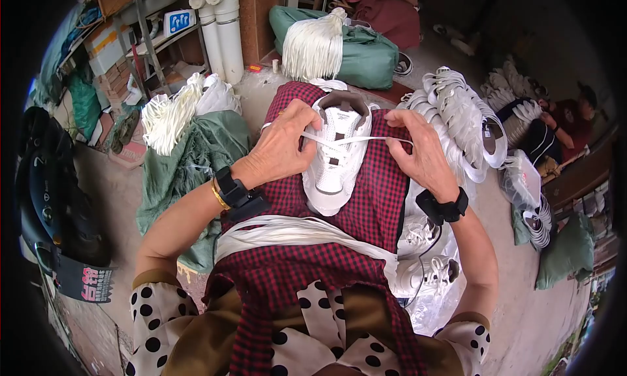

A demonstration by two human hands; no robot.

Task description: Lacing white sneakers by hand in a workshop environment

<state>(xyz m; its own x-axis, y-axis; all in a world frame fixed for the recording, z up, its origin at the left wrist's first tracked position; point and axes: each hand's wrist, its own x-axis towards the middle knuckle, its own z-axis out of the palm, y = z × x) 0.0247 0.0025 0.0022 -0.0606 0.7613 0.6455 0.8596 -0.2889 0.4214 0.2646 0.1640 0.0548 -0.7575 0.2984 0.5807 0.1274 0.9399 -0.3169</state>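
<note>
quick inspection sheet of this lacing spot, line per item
surface: red checked cloth over the person's lap
job's things: white sneaker lying on the cloth; white lace stretched across it
clutter: bundle of white laces across the lap; lace bunches on green sacks; stacked white sneakers at right
grippers: left hand and right hand each pinch a lace end
cables: thin black cord below right wrist
surroundings: white pipes, shelving, another person far right

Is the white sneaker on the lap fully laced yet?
Not yet: the white sneaker has one lace stretched across it between both hands, ends loose.
</note>
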